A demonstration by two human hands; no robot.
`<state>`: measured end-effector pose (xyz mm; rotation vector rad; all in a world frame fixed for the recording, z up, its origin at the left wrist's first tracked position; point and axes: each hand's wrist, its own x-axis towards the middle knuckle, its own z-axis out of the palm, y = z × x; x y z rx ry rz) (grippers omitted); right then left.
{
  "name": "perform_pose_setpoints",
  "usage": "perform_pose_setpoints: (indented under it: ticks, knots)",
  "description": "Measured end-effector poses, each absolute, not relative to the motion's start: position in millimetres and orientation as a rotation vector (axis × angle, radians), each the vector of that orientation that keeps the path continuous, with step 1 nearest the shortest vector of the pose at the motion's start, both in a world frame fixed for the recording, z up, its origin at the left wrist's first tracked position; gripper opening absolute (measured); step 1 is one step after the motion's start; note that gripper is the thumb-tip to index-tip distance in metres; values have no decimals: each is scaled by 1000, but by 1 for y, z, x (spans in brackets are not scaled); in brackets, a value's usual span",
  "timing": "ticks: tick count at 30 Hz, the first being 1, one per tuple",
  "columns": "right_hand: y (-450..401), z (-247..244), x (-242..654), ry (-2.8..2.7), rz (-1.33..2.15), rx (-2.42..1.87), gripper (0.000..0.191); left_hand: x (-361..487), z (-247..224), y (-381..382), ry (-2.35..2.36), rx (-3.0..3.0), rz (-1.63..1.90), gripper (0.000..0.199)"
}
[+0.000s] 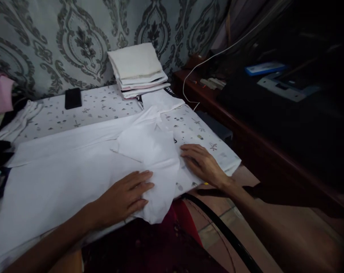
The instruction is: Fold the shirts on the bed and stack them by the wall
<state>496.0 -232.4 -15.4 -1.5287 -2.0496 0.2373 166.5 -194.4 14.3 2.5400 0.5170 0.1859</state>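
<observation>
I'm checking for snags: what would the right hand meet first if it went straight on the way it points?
Probably the edge of the white garment, just ahead of the right hand, though exact depth is unclear.

The garment [75, 167] lies across the counter [103, 104], left hand [126, 193] on its near right part, right hand [202, 163] just right of it; behind it, the stack [138, 64] near the wall [83, 41], the phone [73, 98] left of the stack; clothes [19, 121] far left, a second counter [257, 146] at right
</observation>
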Motion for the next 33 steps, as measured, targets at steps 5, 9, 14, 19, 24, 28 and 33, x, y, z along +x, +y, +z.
perform_pose_setpoints:
  ticks: [5,9,14,19,24,28,33]
  knots:
    - [-272,-13,472,-2236,199,-1316,49,112,27,-213,693,2493,465,32]
    - [-292,-19,453,-2370,189,-1206,59,50,33,-222,1142,2490,406,29]
    - [-289,-38,440,-2392,60,-1125,56,-19,31,-235,1493,2537,250,39]
    - [-283,-38,435,-2331,50,-1034,51,-62,29,-249,1590,2591,173,35]
    - [-282,-38,437,-2273,139,-992,51,-91,22,-254,1771,2647,35,33]
    - [-281,-41,442,-2256,241,-1021,52,-105,20,-253,1851,2565,90,33]
    - [-271,-20,445,-2332,241,-958,45,-93,38,-241,1717,2370,135,31]
